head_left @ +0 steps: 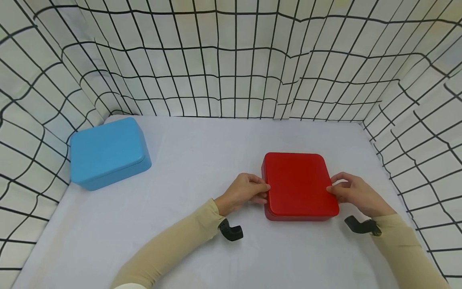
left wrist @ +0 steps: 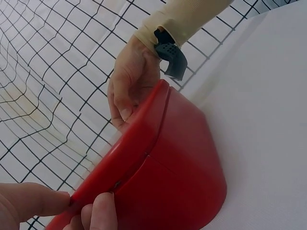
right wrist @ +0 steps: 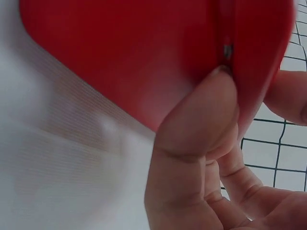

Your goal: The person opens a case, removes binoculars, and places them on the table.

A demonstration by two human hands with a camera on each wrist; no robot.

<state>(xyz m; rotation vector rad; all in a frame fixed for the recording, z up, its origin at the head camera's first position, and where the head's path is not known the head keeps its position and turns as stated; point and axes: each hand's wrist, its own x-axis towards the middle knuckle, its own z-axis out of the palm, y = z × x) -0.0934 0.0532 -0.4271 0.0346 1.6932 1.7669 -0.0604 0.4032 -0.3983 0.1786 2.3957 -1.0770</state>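
A red box (head_left: 297,186) with rounded corners and a lid stands on the white table, right of centre in the head view. At its left side my left hand (head_left: 247,189) pinches the lid edge, thumb on top and fingers at the seam. My right hand (head_left: 355,192) holds the opposite edge the same way. The left wrist view shows a thin seam between the lid (left wrist: 136,129) and the box body (left wrist: 184,167). In the right wrist view a fingertip (right wrist: 221,79) presses right at this seam, beside a small metallic spot.
A blue lidded box (head_left: 110,152) rests at the table's back left. Black wire grid walls (head_left: 234,76) enclose the white table (head_left: 202,148) at the back, left and right; the right wall is close beside my right forearm.
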